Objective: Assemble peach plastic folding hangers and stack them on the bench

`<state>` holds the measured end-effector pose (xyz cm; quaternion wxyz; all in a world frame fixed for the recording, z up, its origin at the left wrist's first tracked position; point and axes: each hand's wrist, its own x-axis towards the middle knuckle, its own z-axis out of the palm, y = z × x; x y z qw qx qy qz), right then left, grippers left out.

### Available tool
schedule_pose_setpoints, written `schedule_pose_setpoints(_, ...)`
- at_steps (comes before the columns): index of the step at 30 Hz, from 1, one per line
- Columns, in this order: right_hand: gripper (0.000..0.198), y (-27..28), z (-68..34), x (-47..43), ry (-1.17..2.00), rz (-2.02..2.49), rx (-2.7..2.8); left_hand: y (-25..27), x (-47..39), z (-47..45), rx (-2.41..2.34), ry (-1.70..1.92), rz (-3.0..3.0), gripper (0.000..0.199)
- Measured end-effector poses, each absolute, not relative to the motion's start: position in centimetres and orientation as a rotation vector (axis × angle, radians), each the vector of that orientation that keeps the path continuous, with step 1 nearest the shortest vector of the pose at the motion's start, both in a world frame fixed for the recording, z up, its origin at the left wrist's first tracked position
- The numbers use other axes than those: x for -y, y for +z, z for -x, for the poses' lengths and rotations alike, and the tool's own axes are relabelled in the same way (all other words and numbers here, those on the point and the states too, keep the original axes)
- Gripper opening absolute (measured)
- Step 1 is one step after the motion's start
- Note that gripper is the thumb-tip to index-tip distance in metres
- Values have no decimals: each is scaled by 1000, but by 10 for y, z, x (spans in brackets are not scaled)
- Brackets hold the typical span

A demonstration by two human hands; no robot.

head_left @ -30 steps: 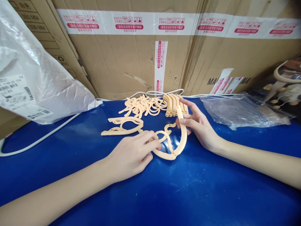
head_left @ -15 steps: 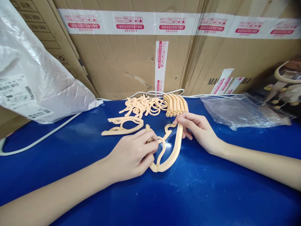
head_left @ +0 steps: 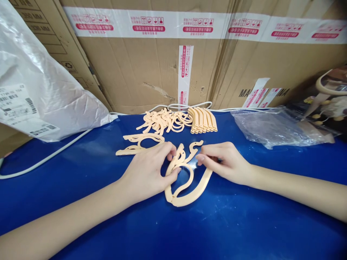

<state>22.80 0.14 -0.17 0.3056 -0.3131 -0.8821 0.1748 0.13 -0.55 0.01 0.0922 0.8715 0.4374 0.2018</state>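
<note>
A cream plastic folding clothes hanger (head_left: 189, 197) lies in front of me on the blue table, its two arms angled apart from a joint at the near end and its hook curving between them. My left hand (head_left: 151, 164) grips the left arm, thumb over its inner side and fingers at the outer side. The fingers of my right hand (head_left: 226, 160) are closed around the far end of the right arm, which they hide. Just beyond, between my hands, rests a loose curved piece (head_left: 193, 148) with a hooked tip.
Behind my left hand sits a folded hanger (head_left: 143, 139). Farther back are a pile of loose hooks (head_left: 162, 121) and a stack of hanger arms (head_left: 203, 120). A clear plastic bag (head_left: 279, 126) lies right, a white parcel bag (head_left: 54, 97) left. Cardboard boxes (head_left: 141, 72) and a white cable (head_left: 54, 159) border the table.
The hanger has come slightly nearer and to the left, lying lower. My left fingers have loosened, uncovering its left arm. My right hand has moved down and toward me.
</note>
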Motion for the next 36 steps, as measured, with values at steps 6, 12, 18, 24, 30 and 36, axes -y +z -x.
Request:
schedule_pose_setpoints(6,27,-5,-225,0,213,704,2494,-2,6,0,-1282,663,-2593,19)
schedule_pose_setpoints(12,24,-5,-225,4,54,647,2495,-2,6,2,-1241,677,-2569,14)
schedule_pose_setpoints(18,26,-6,-225,7,-16,636,2545,-4,5,2,-1203,705,-2549,15)
schedule_pose_setpoints(24,28,-6,-225,8,-29,636,2555,-3,4,2,-1138,713,-2524,14)
schedule_pose_setpoints(30,23,-5,-227,10,-66,751,2483,-3,4,1,-1073,726,-2474,13)
schedule_pose_setpoints(36,22,-8,-225,5,38,900,2361,-3,7,0,-1131,773,-2490,9)
